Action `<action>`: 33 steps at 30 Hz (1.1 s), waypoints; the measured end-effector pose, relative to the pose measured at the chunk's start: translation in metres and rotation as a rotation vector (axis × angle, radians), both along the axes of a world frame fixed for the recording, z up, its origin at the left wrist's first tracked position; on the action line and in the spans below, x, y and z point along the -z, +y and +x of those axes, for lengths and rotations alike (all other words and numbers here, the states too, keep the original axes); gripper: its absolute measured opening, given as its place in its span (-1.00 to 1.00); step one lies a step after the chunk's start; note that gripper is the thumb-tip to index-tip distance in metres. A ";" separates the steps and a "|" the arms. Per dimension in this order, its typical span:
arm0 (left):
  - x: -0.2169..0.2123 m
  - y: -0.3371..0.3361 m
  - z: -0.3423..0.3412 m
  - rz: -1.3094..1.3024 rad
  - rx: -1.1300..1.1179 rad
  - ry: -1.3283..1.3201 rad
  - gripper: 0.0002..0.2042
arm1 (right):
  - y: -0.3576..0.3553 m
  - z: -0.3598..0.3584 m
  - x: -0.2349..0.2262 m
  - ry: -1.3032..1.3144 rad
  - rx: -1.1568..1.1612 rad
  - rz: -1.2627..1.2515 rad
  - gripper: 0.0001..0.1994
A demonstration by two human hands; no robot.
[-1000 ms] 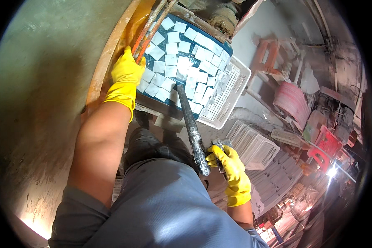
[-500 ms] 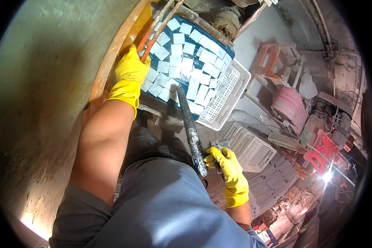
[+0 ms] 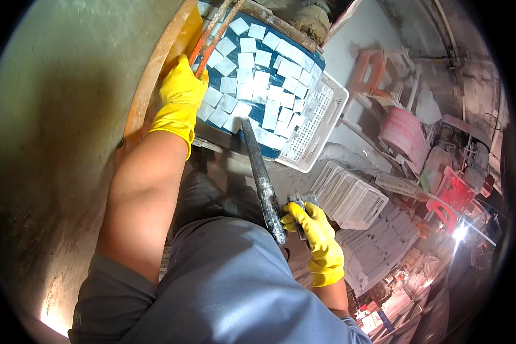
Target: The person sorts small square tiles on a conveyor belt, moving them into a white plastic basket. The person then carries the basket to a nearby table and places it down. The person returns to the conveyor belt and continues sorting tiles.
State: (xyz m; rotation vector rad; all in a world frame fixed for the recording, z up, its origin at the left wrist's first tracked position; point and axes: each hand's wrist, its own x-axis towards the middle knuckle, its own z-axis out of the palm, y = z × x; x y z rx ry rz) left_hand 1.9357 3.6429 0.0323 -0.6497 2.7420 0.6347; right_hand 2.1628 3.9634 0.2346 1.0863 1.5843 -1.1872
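Note:
My left hand (image 3: 180,94), in a yellow rubber glove, is closed around the lower end of an orange-painted, rusty metal rod handle (image 3: 215,35). Beside it, a dark blue surface (image 3: 252,117) carries several loose white square tiles (image 3: 245,61), some touching, some apart. My right hand (image 3: 317,235), gloved in yellow too, has its fingers wrapped around a dark, dirty piece (image 3: 299,209) whose kind I cannot make out. A black, white-smeared tube (image 3: 259,172) runs from near the right fingers to the tiles' near edge; whether it joins the held piece is unclear.
A white perforated plastic basket (image 3: 321,129) sits at the blue surface's right edge. More pale crates (image 3: 352,198) stand beyond my right hand. At far right are a pink ribbed roll (image 3: 404,137) and a red plastic chair-like item (image 3: 453,195). A large greenish wall-like surface (image 3: 63,143) fills the left.
The view has shifted slightly, and the tiles appear a little higher and farther left. My left hand sits slightly higher on the rods; the right hand keeps its hold almost unmoved.

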 end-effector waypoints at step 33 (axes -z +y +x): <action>0.035 0.000 -0.020 0.065 0.079 0.156 -0.43 | -0.030 0.076 -0.008 0.043 0.114 0.064 -0.55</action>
